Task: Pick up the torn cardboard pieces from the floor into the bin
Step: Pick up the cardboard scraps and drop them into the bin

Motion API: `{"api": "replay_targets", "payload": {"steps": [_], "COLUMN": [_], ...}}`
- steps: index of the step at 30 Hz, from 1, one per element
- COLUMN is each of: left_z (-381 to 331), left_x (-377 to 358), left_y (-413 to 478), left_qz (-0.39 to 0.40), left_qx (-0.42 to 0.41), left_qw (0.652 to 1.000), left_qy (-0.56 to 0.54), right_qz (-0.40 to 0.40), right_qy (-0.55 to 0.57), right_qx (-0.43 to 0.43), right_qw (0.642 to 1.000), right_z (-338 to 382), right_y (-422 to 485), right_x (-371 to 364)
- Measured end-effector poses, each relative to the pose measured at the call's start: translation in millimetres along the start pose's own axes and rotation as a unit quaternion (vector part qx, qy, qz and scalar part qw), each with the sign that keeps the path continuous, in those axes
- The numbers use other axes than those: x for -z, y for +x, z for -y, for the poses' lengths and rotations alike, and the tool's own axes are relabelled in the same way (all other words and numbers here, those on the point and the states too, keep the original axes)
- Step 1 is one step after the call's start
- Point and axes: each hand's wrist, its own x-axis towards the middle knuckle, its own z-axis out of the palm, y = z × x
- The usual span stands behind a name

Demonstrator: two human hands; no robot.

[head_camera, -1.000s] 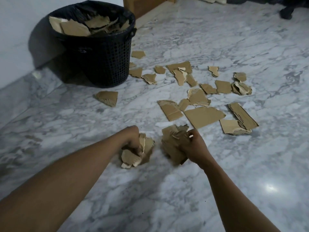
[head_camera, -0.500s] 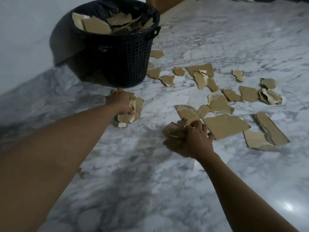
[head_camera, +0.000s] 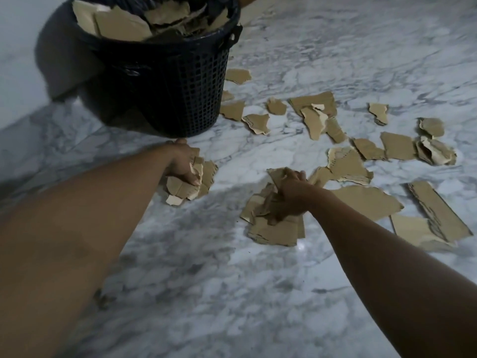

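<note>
A black mesh bin [head_camera: 167,81] stands at the upper left, filled near its rim with torn brown cardboard. Just in front of its base, my left hand [head_camera: 180,164] grips a small bundle of cardboard scraps [head_camera: 189,187]. To the right, my right hand [head_camera: 291,195] is closed on a larger stack of torn cardboard pieces [head_camera: 271,228] that touches the marble floor. Several loose cardboard pieces [head_camera: 346,164] lie scattered to the right of the bin, including a big flat piece [head_camera: 366,202] beside my right wrist.
The floor is grey-white marble [head_camera: 206,293]. A pale wall [head_camera: 20,60] runs behind the bin at the left. A long corrugated strip [head_camera: 436,210] lies at the far right. More scraps [head_camera: 238,76] sit close to the bin's right side.
My left hand has carried its scraps forward across the floor, up to the bin's base. My right hand has slid forward with its stack toward the scattered pieces. The view has closed in on the bin.
</note>
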Motion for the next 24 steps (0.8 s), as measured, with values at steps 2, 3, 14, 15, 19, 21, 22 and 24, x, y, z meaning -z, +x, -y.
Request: {"api": "replay_targets", "payload": {"steps": [2,3,14,15,19,21,22,24], "left_z": [-4.0,-7.5,-54.8,-57.5,-63.9,-66.8,-68.2,-70.2], "left_x": [1.2,2.5,-44.0,-45.9,-56.9,-63.0,-63.0,-62.7], "left_y": [-3.2,-7.4,-78.8,-89.2,-117.2,-127.4,-131.6,-138.0], "left_qz": [-0.004,-0.003,-0.052,-0.079,-0.135,-0.154,-0.163,-0.156], "left_qx": [0.005,0.003,0.024,0.032,0.041,0.038,0.038,0.049], "left_qw": [1.000,1.000,0.995,0.993,0.982,0.979,0.977,0.977], "left_qy": [0.000,-0.007,-0.084,-0.077,-0.127,-0.126,-0.129,-0.135], "right_qz": [-0.012,-0.017,-0.018,-0.015,-0.023,-0.027,-0.026,-0.012], "right_qy": [-0.019,-0.022,-0.054,-0.051,-0.016,-0.007,-0.016,-0.020], "right_qx": [0.031,0.043,-0.001,-0.003,-0.004,0.005,0.010,0.025], "right_qw": [0.999,0.999,0.998,0.999,1.000,1.000,0.999,0.999], "right_z": [0.6,1.7,30.7,32.7,33.3,31.3,29.3,28.9], "right_y": [-0.3,-2.0,-25.7,-32.0,-58.4,-69.8,-74.9,-84.0], "right_x": [3.2,4.3,7.0,4.2,-13.3,-21.0,-23.4,-29.6]}}
